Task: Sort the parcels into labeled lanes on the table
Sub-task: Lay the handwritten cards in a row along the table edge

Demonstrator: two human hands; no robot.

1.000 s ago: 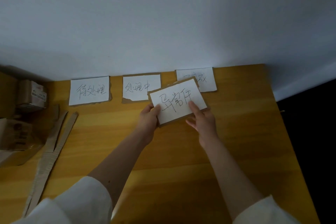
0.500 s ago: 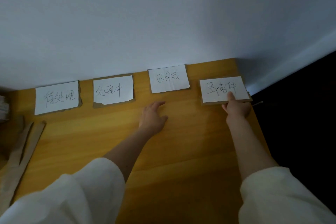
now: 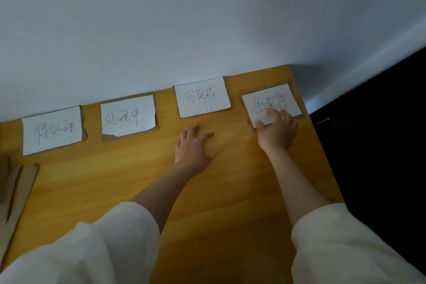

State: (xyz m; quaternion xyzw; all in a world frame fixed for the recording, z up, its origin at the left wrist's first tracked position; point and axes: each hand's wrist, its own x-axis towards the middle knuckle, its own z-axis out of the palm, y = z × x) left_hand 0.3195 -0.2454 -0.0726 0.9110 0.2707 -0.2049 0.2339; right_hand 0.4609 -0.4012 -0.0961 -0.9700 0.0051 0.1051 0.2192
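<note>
A: So, which step is this?

B: Laying out lanes. The right hand [image 3: 276, 131] presses straight fingers on the fourth card [image 3: 272, 104]; nothing is grasped, the grip is released. The left hand [image 3: 192, 145] lies flat and relaxed on the bench [image 3: 230, 191], just left of that grip.

A: And the parcels?

B: None in view. Three more cards [image 3: 202, 97] sit in a row farther left. Next, I judge, calls for lifting off and fetching a parcel.

A: The room?

B: Dim; yellow wood bench against a pale wall [image 3: 207, 18], cardboard strips [image 3: 16, 191] far left.
</note>
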